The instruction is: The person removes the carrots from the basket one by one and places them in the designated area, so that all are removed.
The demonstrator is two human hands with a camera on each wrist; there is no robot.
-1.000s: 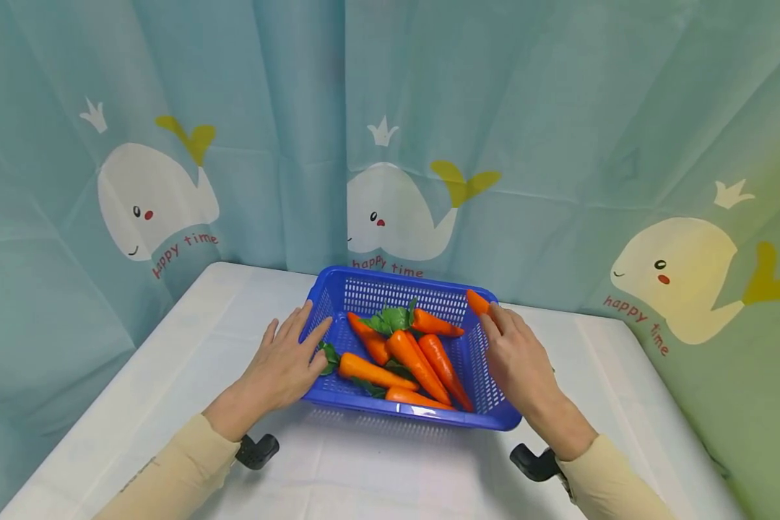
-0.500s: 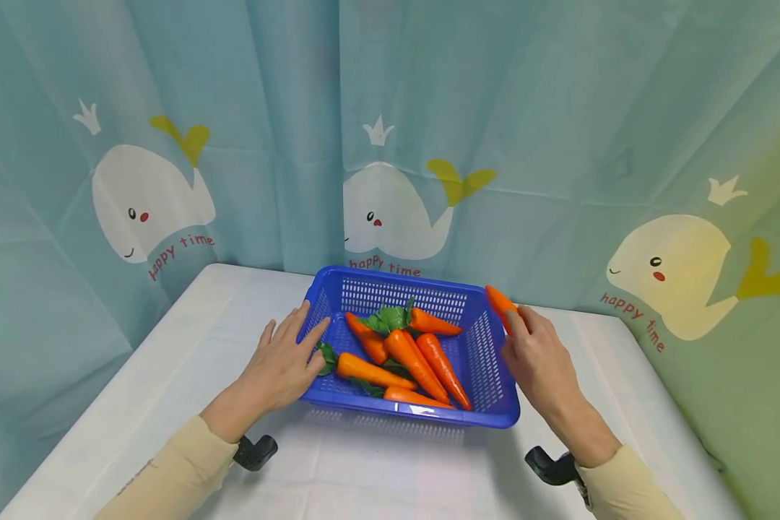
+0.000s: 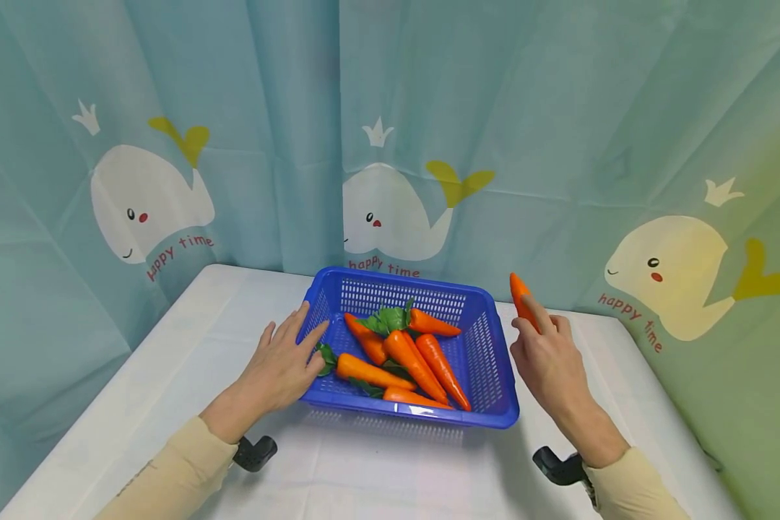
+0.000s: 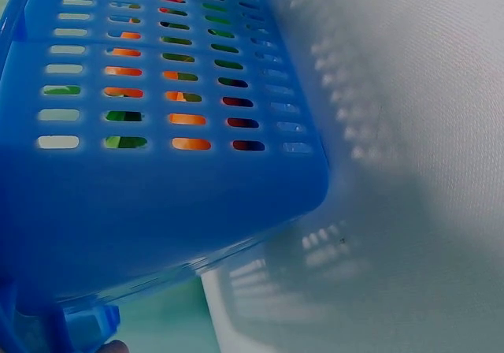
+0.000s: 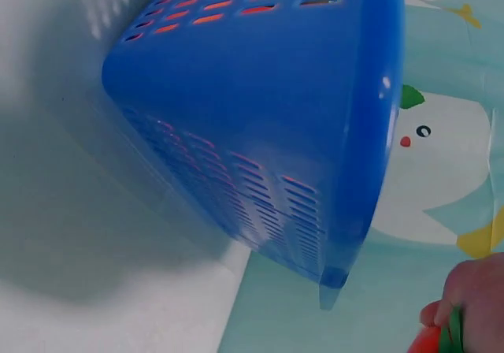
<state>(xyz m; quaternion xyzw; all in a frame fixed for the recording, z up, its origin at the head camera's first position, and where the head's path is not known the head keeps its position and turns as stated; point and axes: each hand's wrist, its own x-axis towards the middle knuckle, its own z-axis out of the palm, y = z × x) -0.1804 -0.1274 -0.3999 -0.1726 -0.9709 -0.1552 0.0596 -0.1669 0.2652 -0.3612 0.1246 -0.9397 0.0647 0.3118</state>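
Observation:
An orange carrot (image 3: 519, 290) is held in my right hand (image 3: 552, 361), just right of the basket, with its tip pointing away from me. In the right wrist view, a bit of its green top (image 5: 454, 334) shows beside my fingers at the lower right corner. My left hand (image 3: 279, 367) rests at the left rim of the blue plastic basket (image 3: 422, 414), fingers spread and fairly straight. Several carrots (image 3: 416, 365) with green leaves (image 3: 388, 319) lie inside the basket. The left wrist view shows mostly the basket's slotted wall (image 4: 157, 180).
The basket stands on a table with a white cover (image 3: 377, 477). A light blue curtain (image 3: 546, 108) with whale prints hangs right behind the table and along both sides. A dark wrist mount (image 3: 557, 466) sits under the right wrist, another (image 3: 256, 453) under the left.
My right hand has moved the carrot rightward, from over the basket's right rim to beyond it. The left hand, the basket and the carrots inside have stayed put.

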